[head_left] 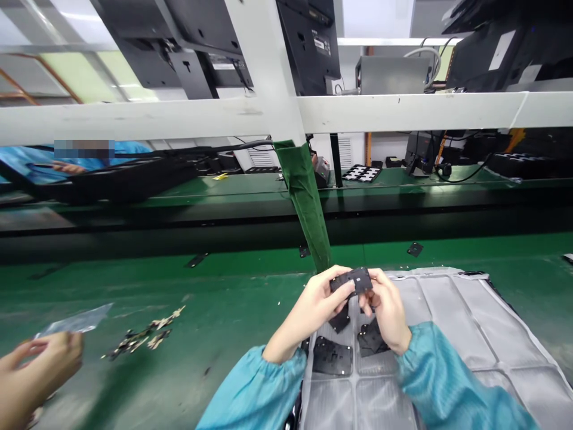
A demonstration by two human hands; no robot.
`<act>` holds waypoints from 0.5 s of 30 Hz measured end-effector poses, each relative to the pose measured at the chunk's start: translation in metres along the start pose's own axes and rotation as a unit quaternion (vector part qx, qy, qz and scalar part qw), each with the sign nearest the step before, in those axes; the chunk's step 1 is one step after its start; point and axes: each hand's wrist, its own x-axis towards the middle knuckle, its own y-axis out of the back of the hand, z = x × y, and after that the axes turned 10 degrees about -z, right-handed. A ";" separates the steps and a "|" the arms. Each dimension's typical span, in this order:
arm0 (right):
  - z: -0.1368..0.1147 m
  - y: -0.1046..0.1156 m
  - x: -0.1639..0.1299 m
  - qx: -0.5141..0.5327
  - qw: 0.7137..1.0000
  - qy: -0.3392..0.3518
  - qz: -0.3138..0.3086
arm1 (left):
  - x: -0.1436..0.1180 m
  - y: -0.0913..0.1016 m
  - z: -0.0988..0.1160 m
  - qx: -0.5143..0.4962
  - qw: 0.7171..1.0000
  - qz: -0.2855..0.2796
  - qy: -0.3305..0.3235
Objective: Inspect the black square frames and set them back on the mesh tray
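A flat black plastic part [362,278] with small light spots is held up over a grey quilted pad. My left hand [329,294] grips its left end, thumb across its face. At its right end, my right hand [385,303] pinches the edge with curled fingers. Beneath them, the grey padded tray with square pockets [441,301] carries more thin black parts. One black part [332,357] lies below my left hand, and another [371,339] is partly hidden under my right hand.
At the left edge is another person's hand [42,361] beside a clear plastic bag [78,321]. A pile of small metallic pieces [138,337] lies on the green table [215,334]. A green-wrapped post [307,203] rises ahead. Loose black parts [415,248] dot the table's far side.
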 end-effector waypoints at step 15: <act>-0.060 -0.027 -0.025 0.042 0.998 0.017 0.032 | -0.032 -0.024 0.039 -0.010 0.989 0.143 -0.035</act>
